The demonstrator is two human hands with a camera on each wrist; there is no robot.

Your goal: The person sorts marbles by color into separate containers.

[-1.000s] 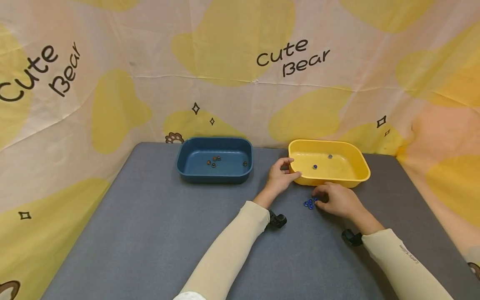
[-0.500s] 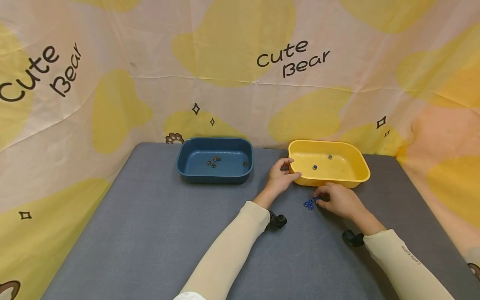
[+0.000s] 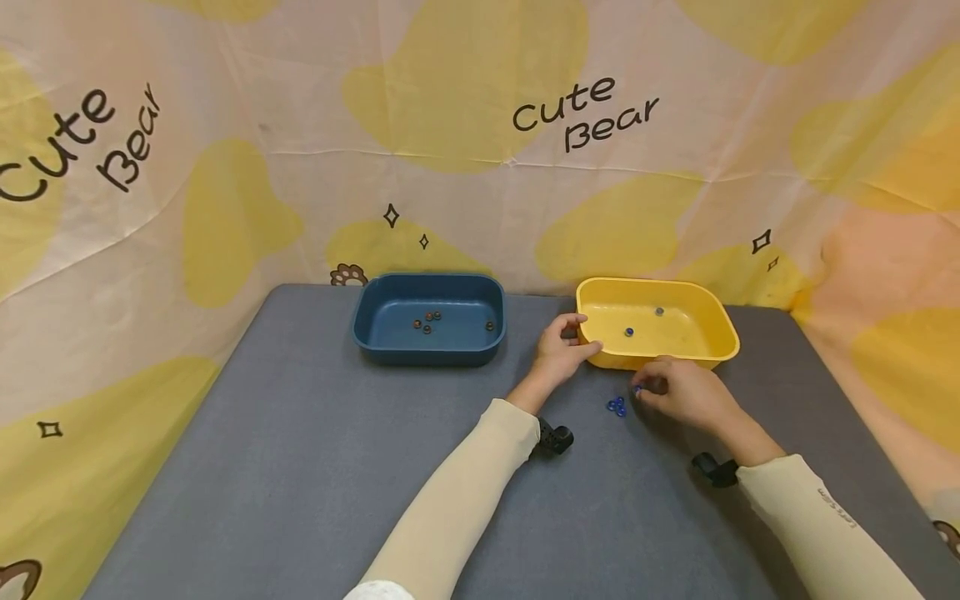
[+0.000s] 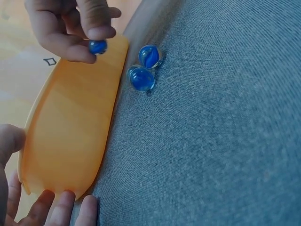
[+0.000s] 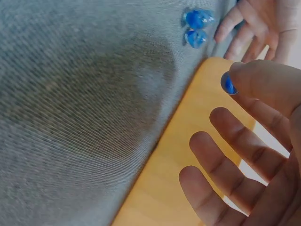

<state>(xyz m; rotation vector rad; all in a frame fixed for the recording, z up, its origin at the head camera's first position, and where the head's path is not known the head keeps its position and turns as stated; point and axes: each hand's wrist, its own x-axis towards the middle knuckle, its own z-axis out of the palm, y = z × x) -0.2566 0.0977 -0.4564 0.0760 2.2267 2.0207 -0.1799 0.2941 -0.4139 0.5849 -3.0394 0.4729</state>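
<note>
My right hand (image 3: 686, 392) pinches a blue marble (image 5: 229, 84) between thumb and index finger, just in front of the yellow bin (image 3: 660, 363). Its other fingers are spread loosely in the right wrist view. The marble (image 4: 98, 46) is off the table in the left wrist view. My left hand (image 3: 558, 354) holds the yellow bin by its left end, thumb and fingers against the rim and wall. A small cluster of clear-and-blue marbles (image 3: 617, 406) lies on the table between the hands. Inside the yellow bin are a blue marble (image 3: 629, 332) and a greyish one (image 3: 659, 311).
To the left of the yellow bin stands a dark blue bin (image 3: 429, 357) with several brownish marbles (image 3: 427, 329) in it. Both bins sit at the back of the grey table (image 3: 300, 467), close to a printed cloth backdrop (image 3: 450, 108).
My right hand has picked one blue marble from the cluster and shifted slightly up and right with it. The left hand and both bins have stayed put.
</note>
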